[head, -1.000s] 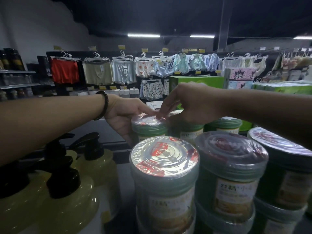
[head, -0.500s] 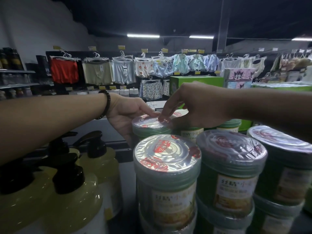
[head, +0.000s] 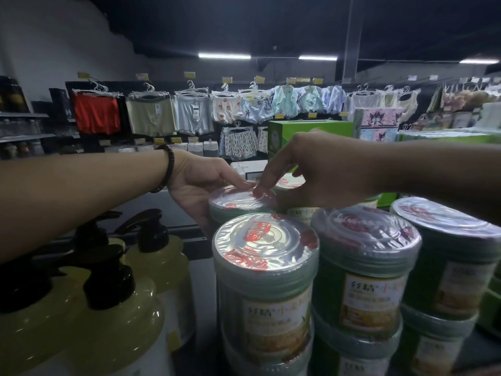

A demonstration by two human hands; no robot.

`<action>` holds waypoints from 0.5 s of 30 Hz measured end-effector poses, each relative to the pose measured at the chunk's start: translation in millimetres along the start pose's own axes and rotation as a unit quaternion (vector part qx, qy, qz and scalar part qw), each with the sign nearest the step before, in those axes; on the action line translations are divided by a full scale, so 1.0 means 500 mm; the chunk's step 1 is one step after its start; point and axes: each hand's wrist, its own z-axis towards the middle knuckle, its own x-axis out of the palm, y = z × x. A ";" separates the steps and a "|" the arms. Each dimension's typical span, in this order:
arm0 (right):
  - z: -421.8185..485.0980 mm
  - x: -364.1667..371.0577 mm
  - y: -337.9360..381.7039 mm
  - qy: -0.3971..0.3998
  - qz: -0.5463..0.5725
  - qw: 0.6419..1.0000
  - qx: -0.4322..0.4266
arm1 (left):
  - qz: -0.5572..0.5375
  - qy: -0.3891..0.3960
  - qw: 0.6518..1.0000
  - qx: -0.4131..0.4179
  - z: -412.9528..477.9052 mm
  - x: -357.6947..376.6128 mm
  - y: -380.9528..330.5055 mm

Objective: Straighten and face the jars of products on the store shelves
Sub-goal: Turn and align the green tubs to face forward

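From the head camera we see both hands meeting on one back jar (head: 238, 203), a green tub with a clear film-wrapped lid that stands in the second row. Our left hand (head: 200, 185) cups its left side: the thumb lies along the lid's rim and the palm presses the wall, while the other fingers curl out of sight behind it. A dark bracelet (head: 166, 169) sits on that wrist. Our right hand (head: 320, 172) comes in from the right and arches over the jar, with a fingertip down on the lid and the thumb reaching down at the jar's right edge, so the lid is pinched between them.

Just in front of the grip stands the front jar (head: 265, 270), stacked on another with its label facing us. Right of that, below the right wrist, are a second jar (head: 366, 256) and a third jar (head: 455, 240), also stacked. Left of the grip and nearer to us stand yellow pump bottles (head: 160, 259) with black heads. Beyond the grip we see a green box (head: 306, 134) and, farther back, hanging underwear (head: 97, 115).
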 end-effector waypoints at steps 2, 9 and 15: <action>-0.004 -0.001 0.001 0.003 0.005 1.000 -0.002 | 0.008 0.005 1.000 -0.002 0.001 0.002 -0.001; -0.014 -0.004 0.005 0.005 0.000 1.000 -0.007 | 0.032 0.036 0.999 0.001 0.007 0.003 -0.001; -0.021 -0.004 0.010 0.005 -0.006 1.000 -0.006 | 0.036 0.049 0.998 0.008 0.010 0.002 0.001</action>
